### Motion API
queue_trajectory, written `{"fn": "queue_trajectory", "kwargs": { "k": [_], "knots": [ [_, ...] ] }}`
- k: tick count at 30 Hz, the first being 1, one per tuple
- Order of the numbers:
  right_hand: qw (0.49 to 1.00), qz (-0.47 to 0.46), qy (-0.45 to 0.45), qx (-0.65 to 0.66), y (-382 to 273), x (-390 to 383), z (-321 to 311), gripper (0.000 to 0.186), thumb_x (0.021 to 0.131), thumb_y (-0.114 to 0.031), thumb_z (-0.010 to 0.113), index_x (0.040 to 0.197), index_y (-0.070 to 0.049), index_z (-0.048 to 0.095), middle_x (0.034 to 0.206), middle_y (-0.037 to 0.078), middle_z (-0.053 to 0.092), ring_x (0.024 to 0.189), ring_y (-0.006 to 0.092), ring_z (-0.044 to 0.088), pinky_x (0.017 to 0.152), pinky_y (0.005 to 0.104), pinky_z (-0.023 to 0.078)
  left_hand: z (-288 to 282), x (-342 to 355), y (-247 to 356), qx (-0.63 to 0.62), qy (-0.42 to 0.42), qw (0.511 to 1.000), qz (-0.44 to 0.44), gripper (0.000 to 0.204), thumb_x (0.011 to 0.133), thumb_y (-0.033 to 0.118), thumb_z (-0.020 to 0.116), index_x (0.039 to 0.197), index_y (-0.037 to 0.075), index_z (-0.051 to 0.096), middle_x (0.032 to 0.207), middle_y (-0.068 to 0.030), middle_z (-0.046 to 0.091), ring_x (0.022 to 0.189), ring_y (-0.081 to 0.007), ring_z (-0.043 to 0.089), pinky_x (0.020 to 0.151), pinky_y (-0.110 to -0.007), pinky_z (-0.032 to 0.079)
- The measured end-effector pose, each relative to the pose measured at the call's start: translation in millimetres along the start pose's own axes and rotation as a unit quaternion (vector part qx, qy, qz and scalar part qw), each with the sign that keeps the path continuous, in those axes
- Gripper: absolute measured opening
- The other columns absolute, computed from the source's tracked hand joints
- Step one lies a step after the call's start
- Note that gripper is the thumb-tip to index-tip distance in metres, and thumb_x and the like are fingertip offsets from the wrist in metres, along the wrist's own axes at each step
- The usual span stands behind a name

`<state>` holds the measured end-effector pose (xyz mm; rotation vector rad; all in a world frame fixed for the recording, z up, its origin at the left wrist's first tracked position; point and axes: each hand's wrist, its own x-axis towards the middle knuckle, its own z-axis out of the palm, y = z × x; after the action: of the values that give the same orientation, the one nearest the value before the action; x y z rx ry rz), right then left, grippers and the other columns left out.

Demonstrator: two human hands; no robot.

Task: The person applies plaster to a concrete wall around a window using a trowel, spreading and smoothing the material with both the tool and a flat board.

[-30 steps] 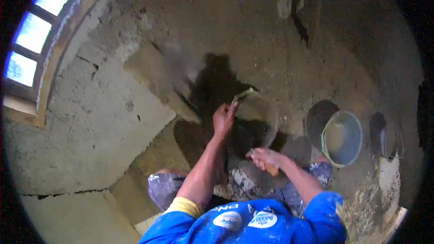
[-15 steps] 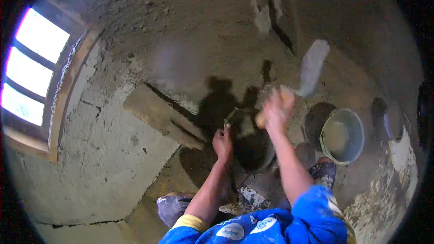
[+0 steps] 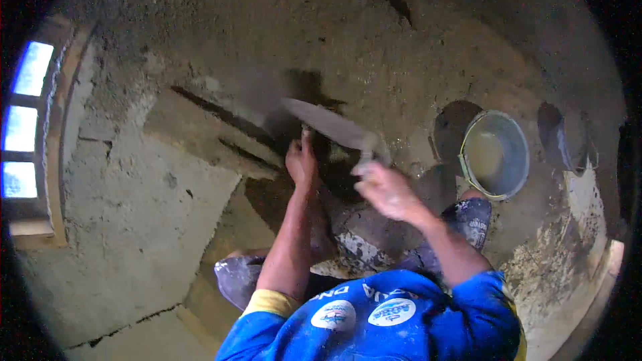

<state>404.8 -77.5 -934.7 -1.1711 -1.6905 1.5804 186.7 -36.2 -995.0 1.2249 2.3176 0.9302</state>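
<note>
My right hand grips a trowel with a long flat blade, held out to the left across the front of my left hand. My left hand is closed at the rim of a dark bucket, thumb up. That bucket stands between my legs, its inside in deep shadow and partly covered by the trowel and my right hand. What lies in it is hard to make out.
A grey bucket with cloudy liquid stands to the right. A wide board lies slanted at the left, by the rough plastered wall. A barred window is far left.
My right hand has come down and the trowel has swung from upper right to the left, over the dark bucket. My left hand stays at the bucket's rim. The view has shifted right.
</note>
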Motion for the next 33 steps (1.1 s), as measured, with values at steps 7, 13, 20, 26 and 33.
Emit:
{"fn": "queue_trajectory", "kwargs": {
  "k": [7, 13, 20, 26, 33],
  "knots": [
    [0.838, 0.159, -0.038, -0.520, 148.0, 3.6, -4.4, 0.015, 0.076, -0.012, 0.054, 0.074, -0.001, 0.063, 0.080, 0.019, 0.062, 0.076, 0.0329, 0.063, 0.064, 0.0450, 0.051, 8.8, -42.0, 38.2, -0.015, -0.074, 0.995, 0.065, 0.044, 0.080, 0.045, 0.061, 0.077, 0.002, 0.057, 0.066, -0.0176, 0.056, 0.059, -0.0307, 0.049, 0.060, -0.040, 0.042],
    [0.889, 0.189, -0.357, -0.215, 148.8, 11.4, 42.8, 0.017, 0.076, -0.015, 0.058, 0.074, 0.001, 0.059, 0.063, 0.013, 0.058, 0.056, 0.0190, 0.057, 0.049, 0.0347, 0.048, 16.5, -42.8, 31.2, 0.007, -0.096, 0.994, 0.044, 0.045, 0.079, 0.043, 0.063, 0.069, 0.001, 0.052, 0.063, -0.0155, 0.054, 0.057, -0.0277, 0.048, 0.058, -0.038, 0.041],
    [0.901, 0.266, -0.180, 0.290, 42.6, -17.6, 4.7, 0.023, 0.085, -0.031, 0.056, 0.094, -0.010, 0.054, 0.067, -0.003, 0.048, 0.052, 0.0056, 0.046, 0.044, 0.0214, 0.041, -35.1, -26.7, -45.3, 0.077, 0.075, 0.993, -0.046, 0.058, 0.086, 0.048, 0.051, 0.063, -0.005, 0.051, 0.059, -0.0188, 0.053, 0.056, -0.0282, 0.045, 0.058, -0.040, 0.040],
    [0.942, 0.090, 0.061, 0.317, 3.7, 12.3, -18.7, 0.028, 0.089, -0.025, 0.051, 0.112, -0.009, 0.051, 0.074, -0.003, 0.049, 0.057, 0.0046, 0.047, 0.046, 0.0189, 0.042, -54.4, -52.9, -54.0, 0.025, 0.105, 0.986, -0.129, 0.059, 0.088, 0.048, 0.049, 0.061, -0.004, 0.049, 0.055, -0.0164, 0.048, 0.055, -0.0246, 0.041, 0.057, -0.040, 0.037],
    [0.865, 0.122, 0.355, 0.333, 62.8, 242.0, 48.8, 0.019, 0.083, -0.013, 0.055, 0.100, -0.006, 0.050, 0.080, 0.006, 0.054, 0.072, 0.0160, 0.051, 0.058, 0.0308, 0.043, -40.7, -42.9, -26.3, -0.019, 0.085, 0.990, -0.111, 0.053, 0.089, 0.043, 0.050, 0.065, -0.005, 0.053, 0.057, -0.0136, 0.050, 0.056, -0.0219, 0.042, 0.058, -0.039, 0.037]
  ]
}}
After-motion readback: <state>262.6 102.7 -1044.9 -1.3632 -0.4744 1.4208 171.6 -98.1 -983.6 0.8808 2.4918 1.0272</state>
